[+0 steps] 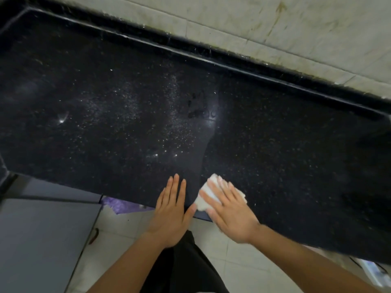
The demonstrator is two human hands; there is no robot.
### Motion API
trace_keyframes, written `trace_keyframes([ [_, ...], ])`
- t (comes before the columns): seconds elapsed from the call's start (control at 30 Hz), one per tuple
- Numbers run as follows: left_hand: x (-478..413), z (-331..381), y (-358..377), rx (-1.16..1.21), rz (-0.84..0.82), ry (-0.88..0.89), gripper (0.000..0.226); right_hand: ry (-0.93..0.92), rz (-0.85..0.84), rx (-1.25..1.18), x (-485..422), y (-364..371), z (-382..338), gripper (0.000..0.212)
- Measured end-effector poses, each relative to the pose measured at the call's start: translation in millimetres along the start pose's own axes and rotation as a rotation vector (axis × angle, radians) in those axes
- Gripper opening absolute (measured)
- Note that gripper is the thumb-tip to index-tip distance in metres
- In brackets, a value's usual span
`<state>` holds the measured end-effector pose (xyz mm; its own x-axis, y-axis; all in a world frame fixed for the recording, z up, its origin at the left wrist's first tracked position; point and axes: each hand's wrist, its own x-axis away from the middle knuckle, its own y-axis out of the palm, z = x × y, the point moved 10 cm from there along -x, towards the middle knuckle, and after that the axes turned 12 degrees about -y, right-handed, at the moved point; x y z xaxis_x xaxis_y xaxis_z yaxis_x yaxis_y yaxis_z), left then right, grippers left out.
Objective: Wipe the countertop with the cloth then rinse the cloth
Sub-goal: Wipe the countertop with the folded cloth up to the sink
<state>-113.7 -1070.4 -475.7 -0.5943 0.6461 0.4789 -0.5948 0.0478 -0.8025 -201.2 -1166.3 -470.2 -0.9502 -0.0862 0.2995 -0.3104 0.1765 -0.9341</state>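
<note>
– Cloth (202, 203) first: where is it?
– White and folded, it lies on the black countertop (275, 144) close to the front edge. It is under the right hand (230, 210), whose fingers are straight and spread, pressing it flat rather than curling round it.
– And the other hand?
– The left hand (171, 214) is just beside the cloth, also flat, fingers straight and holding nothing. Its fingertips reach over the counter's edge; whether it bears on the stone I cannot tell.
– Which step is this?
– Wiping, I judge. A band of pale specks and droplets (169, 123) runs across the middle of the counter, so much of the surface looks unwiped. The rinse is not yet done.
– What does the next move call for?
– Steady downward pressure and a long push toward the back rim under the tiled wall (254, 28), carrying the cloth through the specks without letting it bunch. No sink or tap is in view, so rinsing means turning elsewhere.
– Anything else?
– Pale floor tiles (127, 229) below, a grey cabinet (42, 240) at the left.
</note>
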Motion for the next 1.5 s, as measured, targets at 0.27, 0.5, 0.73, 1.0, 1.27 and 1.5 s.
trace_keyframes([
  [0.27, 2, -3, 1, 0.002, 0.088, 0.059, 0.084, 0.169, 0.048, 0.024, -36, -34, 98, 0.055],
  [0.5, 3, -5, 1, -0.038, 0.101, 0.053, 0.072, 0.524, 0.105, -0.239, -85, -45, 119, 0.055],
  [0.73, 4, -3, 1, -0.027, 0.046, 0.077, 0.071, 0.065, 0.044, -0.004, -6, 0, -4, 0.050],
  [1.0, 4, -5, -1, -0.128, 0.006, 0.062, 0.075, 0.713, 0.110, -0.133, 124, 15, 77, 0.058],
  [1.27, 6, -26, -30, 0.072, 0.067, 0.022, 0.066, 1.322, 0.334, -0.383, 99, 18, 49, 0.054],
  [1.5, 1, -132, -77, 0.149, 0.367, -0.311, 0.070, 0.652, 0.227, -0.252, -63, -12, -72, 0.059],
])
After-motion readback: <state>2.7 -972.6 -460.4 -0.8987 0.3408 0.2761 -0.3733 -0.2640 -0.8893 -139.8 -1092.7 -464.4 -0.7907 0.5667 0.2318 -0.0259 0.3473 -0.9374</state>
